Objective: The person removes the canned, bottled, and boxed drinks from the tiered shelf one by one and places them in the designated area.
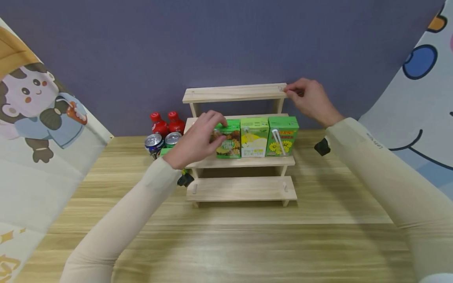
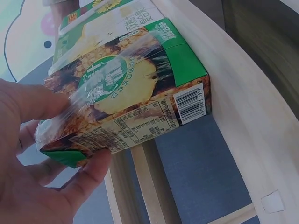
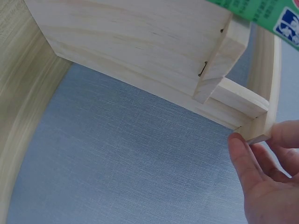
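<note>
On the middle tier of a wooden step shelf [image 1: 240,162], my left hand [image 1: 199,137] grips a green pineapple juice box [image 1: 230,145]. In the left wrist view the thumb lies on the front of this juice box [image 2: 124,86] and fingers reach round its side and end. A pale yellow-green drink box [image 1: 253,142] and a green drink box with yellow flowers [image 1: 283,135] stand to its right, the latter with a straw on its front. My right hand [image 1: 313,101] pinches the right end of the top tier [image 1: 233,92]; the right wrist view shows fingertips at that wooden corner [image 3: 259,130].
Left of the shelf stand two red bottles [image 1: 160,125], with cans [image 1: 154,142] before them and a green item partly hidden by my left arm. The shelf's low front tier [image 1: 240,188] rests on a wood-grain table [image 1: 247,243]. A dark blue panel [image 1: 233,43] rises behind.
</note>
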Motion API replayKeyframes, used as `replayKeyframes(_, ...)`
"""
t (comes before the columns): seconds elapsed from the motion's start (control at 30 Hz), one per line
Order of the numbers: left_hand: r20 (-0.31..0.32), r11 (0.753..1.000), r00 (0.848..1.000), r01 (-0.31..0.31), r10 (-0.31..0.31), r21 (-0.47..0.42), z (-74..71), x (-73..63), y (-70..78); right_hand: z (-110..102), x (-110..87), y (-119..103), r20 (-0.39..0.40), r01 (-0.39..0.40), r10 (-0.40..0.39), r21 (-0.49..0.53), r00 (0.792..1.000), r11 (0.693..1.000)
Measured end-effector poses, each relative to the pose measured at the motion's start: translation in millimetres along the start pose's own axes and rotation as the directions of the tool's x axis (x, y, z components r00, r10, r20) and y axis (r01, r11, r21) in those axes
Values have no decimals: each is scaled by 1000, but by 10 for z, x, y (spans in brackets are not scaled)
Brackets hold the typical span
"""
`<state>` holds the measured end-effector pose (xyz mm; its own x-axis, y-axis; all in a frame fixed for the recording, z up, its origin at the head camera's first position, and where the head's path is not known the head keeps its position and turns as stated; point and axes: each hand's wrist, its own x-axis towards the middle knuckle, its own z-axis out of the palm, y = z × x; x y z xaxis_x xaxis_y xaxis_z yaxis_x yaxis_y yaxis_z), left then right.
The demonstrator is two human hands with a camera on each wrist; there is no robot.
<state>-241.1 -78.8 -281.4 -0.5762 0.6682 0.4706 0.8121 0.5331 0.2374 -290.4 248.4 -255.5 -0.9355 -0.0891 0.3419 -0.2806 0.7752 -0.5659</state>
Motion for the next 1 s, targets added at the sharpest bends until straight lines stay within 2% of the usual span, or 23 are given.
replayKeyframes(0.3,-39,999,999,-23,24,23,3,-49,-4,23,19,-1,9,-11,11,6,1000,1000)
replayKeyframes(0.57,-33,999,999,28,-29,-19,-83,-149,-23,37,31,13,4,-11,11,5,1000,1000)
replayKeyframes(0.8,-69,999,997,32,-32,3,-260,-305,-34,41,17,13,-2,-4,4,5,1000,1000)
replayKeyframes(0.93,-128,999,992,22,-18,28,-411,-429,-59,36,13,6,-3,-7,7,7,1000,1000)
replayKeyframes(1.0,-169,999,986,0,8,47,-494,-503,-90,33,13,4,-1,-9,9,5,1000,1000)
